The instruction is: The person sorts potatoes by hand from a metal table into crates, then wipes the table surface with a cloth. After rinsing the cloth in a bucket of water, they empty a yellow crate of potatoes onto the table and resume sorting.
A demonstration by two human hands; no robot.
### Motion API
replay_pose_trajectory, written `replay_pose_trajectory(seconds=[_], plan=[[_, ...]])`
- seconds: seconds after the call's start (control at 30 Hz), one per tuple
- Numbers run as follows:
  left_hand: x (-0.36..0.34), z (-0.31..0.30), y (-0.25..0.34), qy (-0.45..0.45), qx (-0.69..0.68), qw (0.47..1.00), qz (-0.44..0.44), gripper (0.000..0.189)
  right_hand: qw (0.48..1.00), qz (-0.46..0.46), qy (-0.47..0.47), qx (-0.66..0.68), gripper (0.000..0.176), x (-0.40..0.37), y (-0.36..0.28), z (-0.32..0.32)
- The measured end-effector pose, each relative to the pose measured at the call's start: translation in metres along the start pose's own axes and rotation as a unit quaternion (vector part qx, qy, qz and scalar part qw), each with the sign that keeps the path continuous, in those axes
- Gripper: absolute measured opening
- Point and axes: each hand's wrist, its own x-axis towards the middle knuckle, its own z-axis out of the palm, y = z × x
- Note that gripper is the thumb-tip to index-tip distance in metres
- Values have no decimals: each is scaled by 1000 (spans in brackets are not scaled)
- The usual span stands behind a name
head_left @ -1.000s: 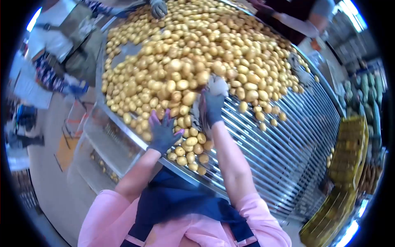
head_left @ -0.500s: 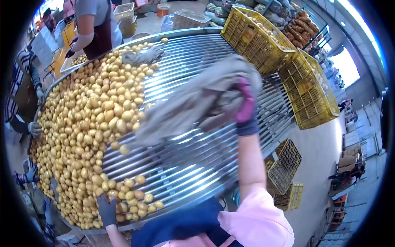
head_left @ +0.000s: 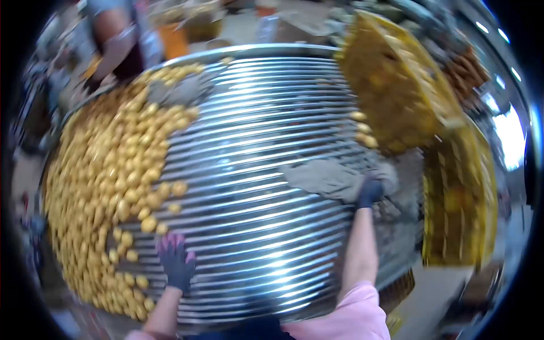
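My left hand (head_left: 177, 262), in a dark glove with pink fingertips, lies over the metal bars with its fingers spread, beside the heap of potatoes (head_left: 122, 187). At the right of the slatted metal table (head_left: 255, 221), my gloved right hand (head_left: 371, 190) is on a crumpled grey cloth (head_left: 326, 177); its fingers are blurred and partly hidden, so their grip is unclear. A few potatoes (head_left: 365, 133) lie beyond this cloth, near the yellow crate. Another grey cloth (head_left: 184, 90) rests on the far edge of the heap.
Two yellow crates (head_left: 391, 85) (head_left: 456, 198) stand tilted along the right edge. Across the table at the upper left is another person (head_left: 116, 45), blurred. Boxes and sacks lie behind the far rim (head_left: 272, 48).
The cloth has come down from the air onto the bars at the right, along with my right hand. My left hand has moved off the near potatoes. The camera view has shifted.
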Motion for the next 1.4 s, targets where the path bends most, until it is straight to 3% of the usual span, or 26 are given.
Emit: replay_pose_trajectory(seconds=[0.03,0.07,0.13,0.27,0.33,0.4,0.47,0.5,0.53,0.6,0.7,0.77,0.83,0.87,0.9,0.93,0.97,1.0,1.03,1.07,1.13,1.2,1.23,1.3,1.33,1.4], plan=[[4,-5,3,34,-22,999,5,60,965,57,-256,-27,50,25,-16,-1],[2,-4,0,17,-31,999,-4,61,985,-19,-172,18,54,34,-12,56],[3,-5,-1,14,8,1000,-13,59,959,-112,-102,241,48,51,-56,100],[10,-13,1,6,-6,1000,-19,59,807,-142,-303,487,38,46,-166,103],[6,-10,0,11,-7,999,-30,59,741,-162,-334,560,33,6,-243,47],[2,-9,-3,-4,-59,997,-42,61,733,-271,-314,540,31,-44,-303,21],[0,-5,-6,27,-48,998,-32,63,698,-276,-365,551,30,-121,-364,-46],[0,-6,-6,16,-36,999,-36,63,633,-296,-492,519,35,-167,-390,-50],[0,-7,-5,6,-26,999,-38,63,572,-276,-485,601,43,-190,-405,-137],[-3,-7,-6,30,-39,998,-39,60,586,-349,-418,600,54,-266,-436,-204],[-7,3,-11,35,-68,996,-41,55,577,-225,-468,631,56,-309,-441,-306],[-9,-8,-14,65,-101,993,-20,47,355,-136,-638,670,49,-315,-416,-333],[-12,-30,-21,75,-134,988,-4,45,272,-197,-729,597,40,-258,-372,-363],[-17,-42,-28,-10,-157,988,1,43,269,-126,-714,634,37,-253,-355,-338],[-30,-48,-30,-97,-181,979,6,41,292,-116,-698,644,37,-228,-335,-330],[-54,-23,-36,13,-210,978,-3,38,314,-106,-680,654,37,-201,-315,-324],[-71,-57,-34,31,-71,997,-5,42,356,-100,-639,674,41,-174,-304,-326],[-100,-44,-40,87,-19,995,-32,50,394,-72,-640,656,46,-158,-290,-297],[-123,-65,-38,31,-12,993,-112,59,462,-79,-615,634,46,-147,-279,-270],[-152,-52,-46,61,3,988,-145,64,475,-48,-582,658,42,-148,-269,-247],[-188,-70,-54,-93,-31,960,-261,73,595,-215,-521,573,38,-164,-248,-145],[-211,-55,-64,-25,17,956,-292,70,544,-3,-519,660,24,-201,-256,-232],[-209,-55,-71,-40,2,951,-308,71,595,-30,-533,600,19,-226,-256,-194],[-199,-60,-86,-79,-29,942,-324,76,660,-39,-537,524,18,-249,-250,-176],[-192,-54,-94,-79,29,948,-307,77,687,-115,-522,492,20,-263,-260,-174],[-184,-69,-117,-83,-36,967,-239,79,737,-223,-485,414,21,-284,-310,-229]])
